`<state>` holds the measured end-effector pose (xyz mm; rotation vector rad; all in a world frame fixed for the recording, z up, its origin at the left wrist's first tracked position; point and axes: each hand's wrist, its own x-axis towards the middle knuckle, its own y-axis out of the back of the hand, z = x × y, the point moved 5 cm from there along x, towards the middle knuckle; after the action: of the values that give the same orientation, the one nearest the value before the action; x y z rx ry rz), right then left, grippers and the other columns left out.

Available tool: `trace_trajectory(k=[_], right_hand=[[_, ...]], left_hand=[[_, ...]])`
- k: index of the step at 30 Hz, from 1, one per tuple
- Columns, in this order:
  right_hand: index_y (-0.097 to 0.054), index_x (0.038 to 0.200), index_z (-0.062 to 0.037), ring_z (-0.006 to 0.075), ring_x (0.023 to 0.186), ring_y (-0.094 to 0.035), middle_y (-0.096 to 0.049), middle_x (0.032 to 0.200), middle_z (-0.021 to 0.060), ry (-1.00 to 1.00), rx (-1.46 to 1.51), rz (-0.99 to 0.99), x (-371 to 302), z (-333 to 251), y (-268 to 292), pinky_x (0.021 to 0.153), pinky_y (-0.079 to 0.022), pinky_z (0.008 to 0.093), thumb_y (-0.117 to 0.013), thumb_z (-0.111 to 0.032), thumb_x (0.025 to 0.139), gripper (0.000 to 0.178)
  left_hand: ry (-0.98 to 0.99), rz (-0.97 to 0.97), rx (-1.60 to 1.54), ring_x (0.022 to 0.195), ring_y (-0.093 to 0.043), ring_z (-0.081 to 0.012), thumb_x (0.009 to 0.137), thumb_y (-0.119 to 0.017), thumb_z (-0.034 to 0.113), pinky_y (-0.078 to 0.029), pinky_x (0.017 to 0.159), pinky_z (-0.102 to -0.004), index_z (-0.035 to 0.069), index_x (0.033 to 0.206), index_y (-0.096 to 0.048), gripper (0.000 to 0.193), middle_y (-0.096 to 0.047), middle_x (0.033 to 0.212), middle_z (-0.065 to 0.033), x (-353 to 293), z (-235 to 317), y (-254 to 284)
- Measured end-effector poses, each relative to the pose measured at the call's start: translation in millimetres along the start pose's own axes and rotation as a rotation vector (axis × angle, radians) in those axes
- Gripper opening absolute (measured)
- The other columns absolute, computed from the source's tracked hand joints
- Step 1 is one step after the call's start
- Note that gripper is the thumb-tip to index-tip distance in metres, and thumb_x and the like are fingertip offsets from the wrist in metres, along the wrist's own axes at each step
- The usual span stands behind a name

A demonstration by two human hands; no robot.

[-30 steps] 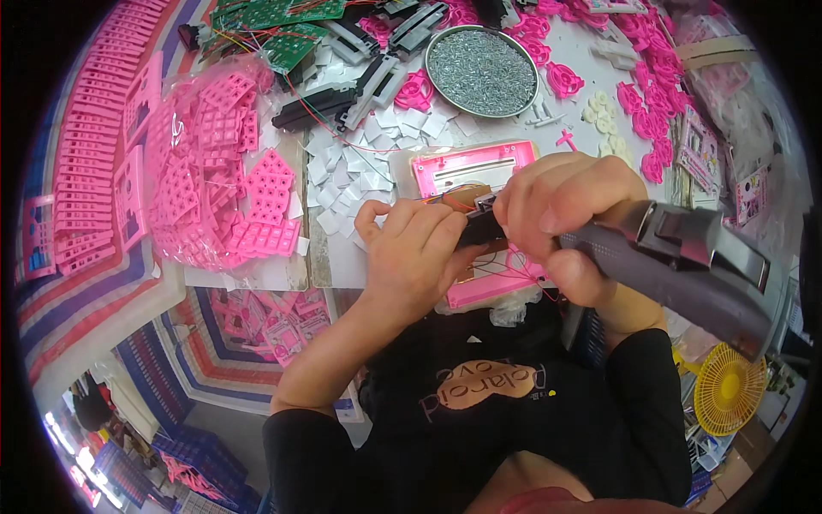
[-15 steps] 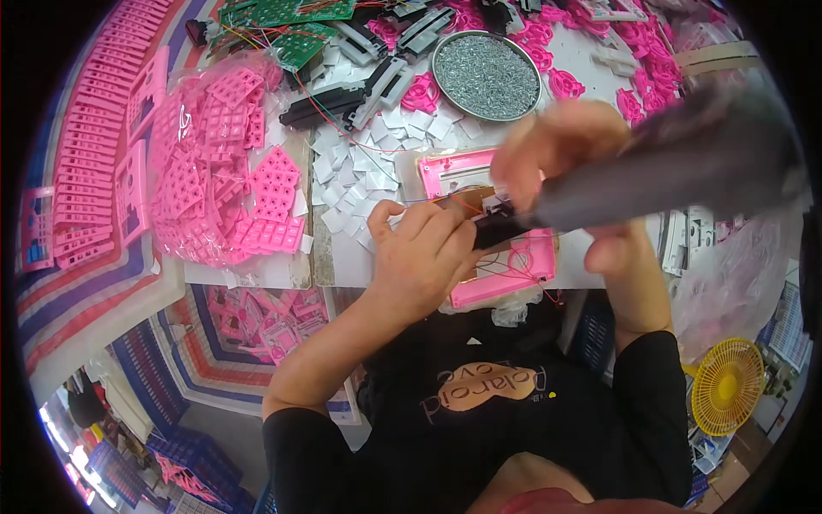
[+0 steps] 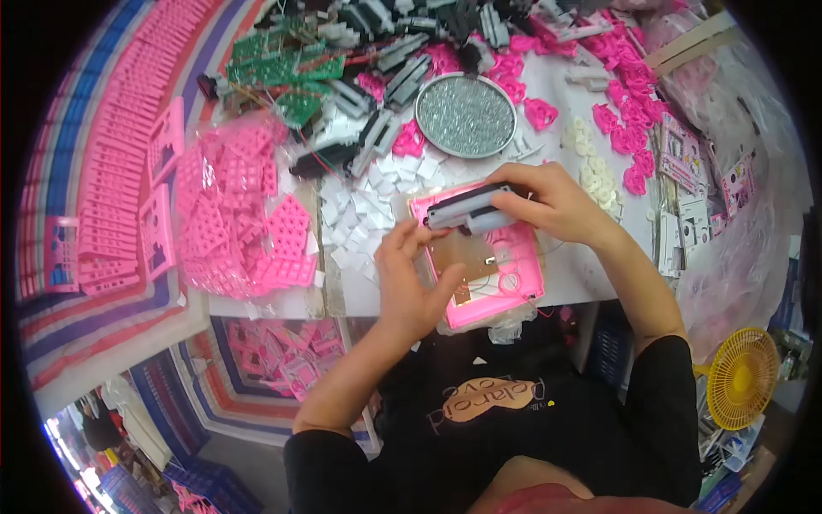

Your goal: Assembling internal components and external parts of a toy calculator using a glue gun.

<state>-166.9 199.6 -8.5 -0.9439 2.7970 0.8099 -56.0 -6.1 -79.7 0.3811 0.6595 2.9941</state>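
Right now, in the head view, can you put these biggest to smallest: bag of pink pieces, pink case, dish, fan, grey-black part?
1. Bag of pink pieces
2. Pink case
3. Dish and fan: too alike to rank
4. Grey-black part, partly covered by the right hand

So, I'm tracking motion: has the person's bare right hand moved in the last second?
Yes, the right hand moved forward, toward the round silver metal dish.

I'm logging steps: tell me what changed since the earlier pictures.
The right hand has let go of the dark tool, now out of view, and holds a black-and-grey part above the pink frame. The left hand has opened its grip; its fingers now spread near the part's left end. The frame and round tray stayed on the table.
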Motion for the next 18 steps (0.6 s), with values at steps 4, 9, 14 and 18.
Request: trace_trajectory(k=[4, 9, 14, 18], right_hand=[[-0.074, 0.095, -0.0057, 0.0233, 0.065, -0.065, -0.07, 0.076, 0.0131, 0.144, -0.237, -0.09, 33.3, 41.7, -2.3, 0.065, -0.052, 0.0418, -0.056, -0.037, 0.096, 0.036], [-0.063, 0.1, -0.0026, 0.0411, 0.077, -0.067, -0.067, 0.075, 0.0182, 0.002, -0.754, 0.244, 27.1, -17.1, 12.4, 0.068, -0.053, 0.0543, -0.069, -0.036, 0.084, 0.037], [-0.059, 0.105, -0.0042, 0.0385, 0.097, -0.06, -0.061, 0.101, 0.0178, 0.63, -0.71, 0.089, -0.9, -6.0, 1.1, 0.078, -0.052, 0.047, -0.07, -0.024, 0.084, 0.031], [-0.057, 0.102, -0.005, 0.0359, 0.096, -0.058, -0.058, 0.096, 0.014, 0.69, -0.709, 0.236, 3.3, 32.8, -27.7, 0.08, -0.05, 0.0446, -0.072, -0.017, 0.081, 0.028]], left_hand=[[-0.139, 0.036, 0.244, 0.108, -0.057, -0.0364, 0.081, -0.076, 0.026, -0.035, 0.098, -0.0479, -0.004, 0.138, -0.043, 0.073, -0.065, 0.127, -0.0175, 11.4, 8.6, -6.3], [-0.296, 0.054, 0.602, 0.09, -0.059, -0.04, 0.078, -0.073, 0.027, -0.041, 0.081, -0.0528, 0.001, 0.135, -0.056, 0.065, -0.065, 0.098, -0.0168, 27.0, 23.4, -14.4], [-0.251, -0.033, 0.808, 0.103, -0.06, -0.039, 0.087, -0.068, 0.042, -0.046, 0.086, -0.0532, 0.006, 0.14, -0.053, 0.066, -0.062, 0.118, -0.0198, 29.2, 16.8, -26.4], [-0.159, -0.154, 0.796, 0.105, -0.06, -0.0386, 0.087, -0.068, 0.042, -0.046, 0.088, -0.0529, 0.006, 0.138, -0.054, 0.064, -0.061, 0.12, -0.0201, 24.4, 37.6, -19.4]])
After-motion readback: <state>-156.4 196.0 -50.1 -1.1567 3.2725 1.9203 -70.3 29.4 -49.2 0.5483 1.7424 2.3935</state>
